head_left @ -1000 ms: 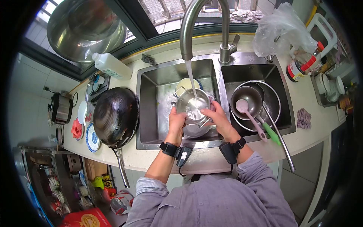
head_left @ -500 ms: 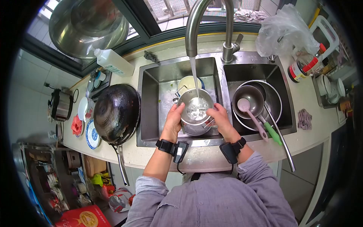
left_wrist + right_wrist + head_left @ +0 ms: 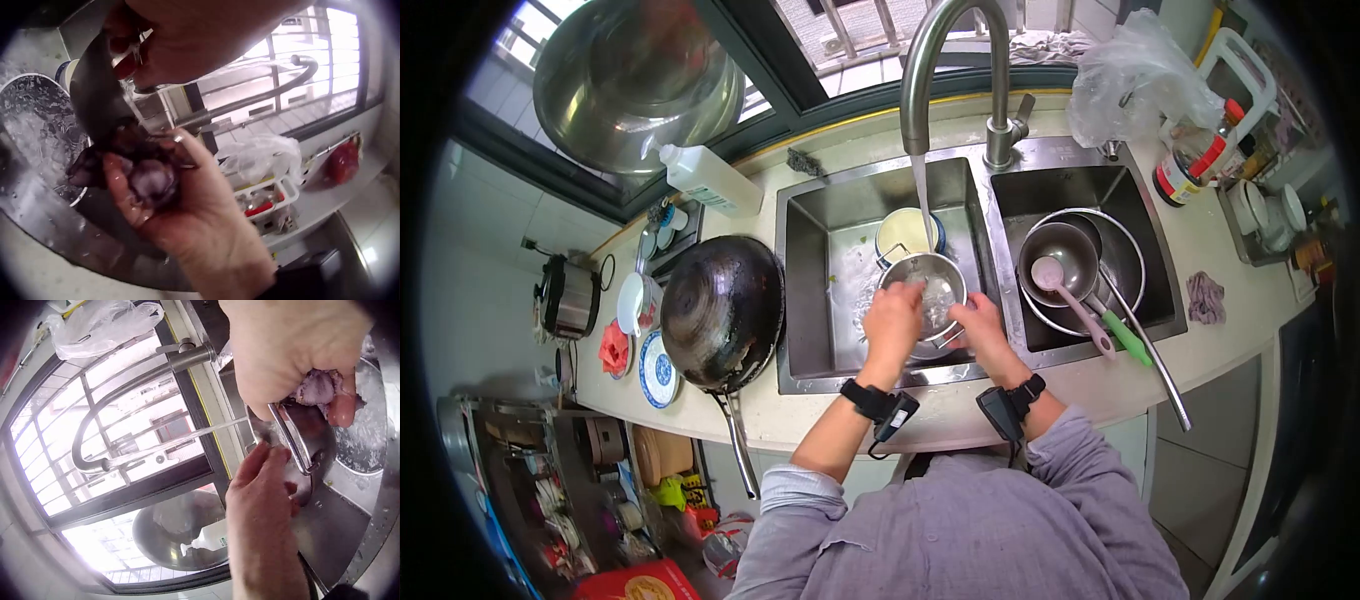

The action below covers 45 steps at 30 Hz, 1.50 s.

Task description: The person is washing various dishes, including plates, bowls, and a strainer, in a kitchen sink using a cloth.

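Under the faucet's running water, a small steel pot (image 3: 946, 284) is held tilted over the left basin. My left hand (image 3: 892, 325) reaches over its left rim, and in the right wrist view the left hand (image 3: 262, 512) pinches the rim with thumb and fingers. On the pot's other side is my right hand (image 3: 985, 328), near the wire handle (image 3: 290, 440). A wet purple cloth (image 3: 153, 181) is bunched in the right hand (image 3: 200, 219), pressed to the pot's outside. Behind the pot lies a cream-coloured bowl (image 3: 903, 232).
The faucet (image 3: 916, 110) arches above the left basin. Nested pans (image 3: 1058, 250), a pink ladle (image 3: 1088, 325) and a steel rod fill the right basin. Left of the sink, an overturned wok (image 3: 722, 310) lies beside a white bottle (image 3: 708, 182) and a blue-patterned plate (image 3: 658, 368).
My left hand has moved from the pot's lower left side up over its rim. The pot has tilted, and less water shows in it. The right hand stays at its right side.
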Each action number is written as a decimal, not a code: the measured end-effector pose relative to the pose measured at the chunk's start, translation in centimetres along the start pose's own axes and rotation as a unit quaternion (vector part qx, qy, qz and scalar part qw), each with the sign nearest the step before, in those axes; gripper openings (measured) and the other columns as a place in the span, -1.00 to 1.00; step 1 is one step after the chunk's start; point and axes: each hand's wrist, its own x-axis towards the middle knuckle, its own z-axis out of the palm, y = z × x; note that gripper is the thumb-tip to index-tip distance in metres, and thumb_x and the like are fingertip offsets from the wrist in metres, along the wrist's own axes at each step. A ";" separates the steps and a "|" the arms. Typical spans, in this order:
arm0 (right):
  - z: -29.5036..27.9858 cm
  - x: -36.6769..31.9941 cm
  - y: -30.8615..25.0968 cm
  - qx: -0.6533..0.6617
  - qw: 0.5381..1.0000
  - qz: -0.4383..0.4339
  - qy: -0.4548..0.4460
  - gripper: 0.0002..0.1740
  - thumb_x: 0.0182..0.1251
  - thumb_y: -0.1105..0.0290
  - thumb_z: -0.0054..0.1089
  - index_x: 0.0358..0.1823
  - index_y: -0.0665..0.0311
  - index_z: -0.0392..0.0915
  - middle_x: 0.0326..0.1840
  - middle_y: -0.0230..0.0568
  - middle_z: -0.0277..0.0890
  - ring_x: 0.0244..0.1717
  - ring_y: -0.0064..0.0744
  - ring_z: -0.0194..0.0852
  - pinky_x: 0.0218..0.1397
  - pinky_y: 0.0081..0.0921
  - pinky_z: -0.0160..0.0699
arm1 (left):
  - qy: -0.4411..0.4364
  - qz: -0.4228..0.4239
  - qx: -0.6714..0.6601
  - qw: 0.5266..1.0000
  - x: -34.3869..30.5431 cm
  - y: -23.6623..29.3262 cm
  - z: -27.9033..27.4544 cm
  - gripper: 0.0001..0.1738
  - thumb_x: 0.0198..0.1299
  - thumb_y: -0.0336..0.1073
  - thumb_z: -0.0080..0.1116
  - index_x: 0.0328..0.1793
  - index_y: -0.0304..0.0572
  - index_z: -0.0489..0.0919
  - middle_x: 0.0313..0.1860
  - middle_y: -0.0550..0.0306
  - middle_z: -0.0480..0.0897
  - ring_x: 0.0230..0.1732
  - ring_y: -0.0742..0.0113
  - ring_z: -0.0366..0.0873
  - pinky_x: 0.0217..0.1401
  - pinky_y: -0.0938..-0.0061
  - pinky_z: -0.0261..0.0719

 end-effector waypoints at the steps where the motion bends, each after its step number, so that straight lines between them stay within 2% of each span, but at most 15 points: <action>1: 0.1 -0.4 0.1 0.005 1.000 0.018 0.001 -0.53 -0.13 0.38 0.06 -0.11 0.46 0.33 -0.33 -0.18 0.41 -0.55 -0.48 0.45 -0.65 -0.59 0.52 | -0.040 0.039 0.117 0.992 -0.3 0.3 0.1 -0.75 -0.02 -0.40 0.04 -0.17 -0.12 0.58 -0.22 0.04 0.56 -0.17 0.12 0.47 -0.16 0.39 0.48; 4: 0.5 -1.4 0.3 0.006 0.999 0.031 0.005 -0.60 -0.04 0.38 0.04 -0.12 0.38 0.29 -0.37 -0.22 0.41 -0.58 -0.47 0.44 -0.57 -0.58 0.49 | -0.073 0.099 0.104 0.987 -0.5 -1.1 1.4 -0.74 -0.08 -0.44 0.03 -0.21 -0.12 0.59 -0.13 0.04 0.52 -0.03 0.06 0.38 -0.06 0.34 0.43; 5: 0.5 -1.4 0.5 0.004 1.000 0.029 0.008 -0.60 -0.05 0.38 0.03 -0.13 0.38 0.30 -0.37 -0.22 0.41 -0.56 -0.45 0.46 -0.57 -0.57 0.52 | -0.030 0.135 0.074 0.988 -0.8 -1.5 1.5 -0.71 -0.09 -0.48 0.03 -0.18 -0.14 0.57 -0.05 -0.02 0.48 0.05 -0.02 0.32 0.07 0.31 0.35; 9: 0.7 -1.1 1.5 -0.010 0.999 -0.005 0.044 -0.59 -0.06 0.39 0.03 -0.12 0.40 0.30 -0.35 -0.21 0.41 -0.54 -0.43 0.46 -0.59 -0.55 0.53 | 0.040 0.182 0.013 0.982 -1.2 -2.1 0.5 -0.69 -0.11 -0.51 0.03 -0.16 -0.18 0.55 -0.03 -0.08 0.46 0.07 -0.06 0.30 0.13 0.26 0.29; 14: 0.4 -0.8 1.7 -0.028 0.996 -0.029 0.078 -0.55 -0.08 0.41 0.01 -0.09 0.44 0.28 -0.32 -0.16 0.40 -0.49 -0.39 0.48 -0.61 -0.51 0.55 | 0.129 0.099 -0.048 0.986 -1.3 -3.2 -2.0 -0.55 -0.12 -0.51 0.06 0.01 -0.25 0.40 0.03 -0.13 0.41 0.15 -0.08 0.24 0.16 0.26 0.26; 16: 0.5 -0.5 1.8 -0.043 0.993 -0.048 0.095 -0.56 -0.08 0.42 0.00 -0.10 0.45 0.28 -0.31 -0.14 0.40 -0.52 -0.37 0.48 -0.63 -0.49 0.55 | 0.106 0.069 -0.061 0.990 -1.8 -4.2 -2.2 -0.44 -0.13 -0.48 0.11 0.11 -0.28 0.32 0.05 -0.12 0.40 0.14 -0.02 0.28 0.15 0.30 0.28; 17: 0.6 -0.6 1.7 -0.054 0.992 -0.041 0.102 -0.56 -0.08 0.41 0.00 -0.10 0.45 0.28 -0.31 -0.14 0.40 -0.53 -0.37 0.49 -0.65 -0.49 0.55 | 0.070 0.001 -0.134 0.988 -2.2 -5.0 -1.7 -0.41 -0.14 -0.47 0.11 0.14 -0.28 0.30 0.05 -0.14 0.39 0.12 -0.02 0.29 0.14 0.30 0.27; 18: 0.8 -0.7 1.7 -0.066 0.991 -0.034 0.108 -0.56 -0.08 0.41 0.00 -0.10 0.46 0.29 -0.32 -0.13 0.40 -0.55 -0.36 0.49 -0.67 -0.49 0.54 | 0.035 -0.068 -0.206 0.976 -2.4 -6.0 -1.2 -0.38 -0.14 -0.46 0.11 0.16 -0.29 0.27 0.05 -0.17 0.38 0.10 -0.02 0.31 0.14 0.30 0.26; 20: 0.7 -0.1 2.5 -0.077 0.990 -0.047 0.109 -0.57 -0.08 0.41 0.00 -0.11 0.46 0.30 -0.33 -0.13 0.41 -0.59 -0.36 0.49 -0.70 -0.51 0.51 | 0.015 -0.103 -0.239 0.965 -3.3 -7.4 -0.1 -0.33 -0.12 -0.42 0.15 0.21 -0.27 0.22 0.05 -0.12 0.39 0.01 0.10 0.39 0.05 0.37 0.34; 22: 0.8 -0.3 2.4 -0.076 0.991 -0.050 0.096 -0.59 -0.08 0.42 0.00 -0.14 0.46 0.31 -0.36 -0.13 0.42 -0.63 -0.35 0.49 -0.72 -0.51 0.50 | -0.055 -0.234 -0.461 0.854 -4.0 -7.2 0.3 -0.23 -0.09 -0.41 0.19 0.28 -0.24 0.11 0.00 -0.08 0.40 -0.10 0.28 0.44 -0.13 0.48 0.45; 26: 1.0 -0.8 2.2 -0.070 0.995 -0.056 0.051 -0.64 -0.07 0.43 0.00 -0.18 0.43 0.33 -0.45 -0.13 0.43 -0.68 -0.33 0.49 -0.78 -0.50 0.46 | -0.113 -0.265 -0.584 0.759 -4.7 -6.5 0.8 -0.35 -0.04 -0.34 0.20 0.21 -0.16 0.21 -0.11 0.13 0.47 -0.25 0.45 0.44 -0.39 0.62 0.43; 31: 0.9 -0.9 2.2 -0.069 0.997 -0.038 0.021 -0.62 -0.06 0.38 0.01 -0.17 0.41 0.39 -0.45 -0.17 0.44 -0.62 -0.42 0.48 -0.76 -0.52 0.49 | -0.123 -0.251 -0.602 0.748 -4.7 -6.0 1.2 -0.53 0.11 -0.18 0.08 0.15 0.02 0.27 -0.19 0.28 0.46 -0.33 0.54 0.37 -0.41 0.62 0.42; 38: 1.1 -0.6 2.1 -0.107 0.993 -0.041 0.012 -0.67 -0.05 0.39 0.02 -0.21 0.39 0.38 -0.47 -0.22 0.42 -0.64 -0.45 0.45 -0.78 -0.57 0.45 | -0.081 -0.237 -0.594 0.765 -4.3 -6.9 2.5 -0.52 0.11 -0.18 0.06 0.16 -0.01 0.25 -0.19 0.24 0.46 -0.32 0.49 0.40 -0.42 0.60 0.45; 41: 1.0 -0.9 2.1 -0.117 0.992 -0.043 -0.005 -0.70 -0.04 0.40 0.02 -0.23 0.36 0.36 -0.47 -0.26 0.40 -0.63 -0.47 0.44 -0.78 -0.59 0.42 | -0.076 -0.263 -0.644 0.714 -3.9 -6.0 2.6 -0.43 0.08 -0.21 0.10 0.20 -0.04 0.16 -0.18 0.12 0.49 -0.29 0.32 0.53 -0.51 0.47 0.55; 45: 0.7 -0.7 2.1 -0.126 0.991 -0.045 -0.019 -0.68 -0.02 0.40 0.01 -0.19 0.36 0.34 -0.39 -0.26 0.39 -0.56 -0.49 0.43 -0.73 -0.60 0.45 | -0.006 -0.317 -0.678 0.663 -3.1 -5.2 4.3 -0.47 0.03 -0.27 0.13 0.14 -0.06 0.21 -0.19 0.04 0.50 -0.33 0.26 0.55 -0.51 0.41 0.59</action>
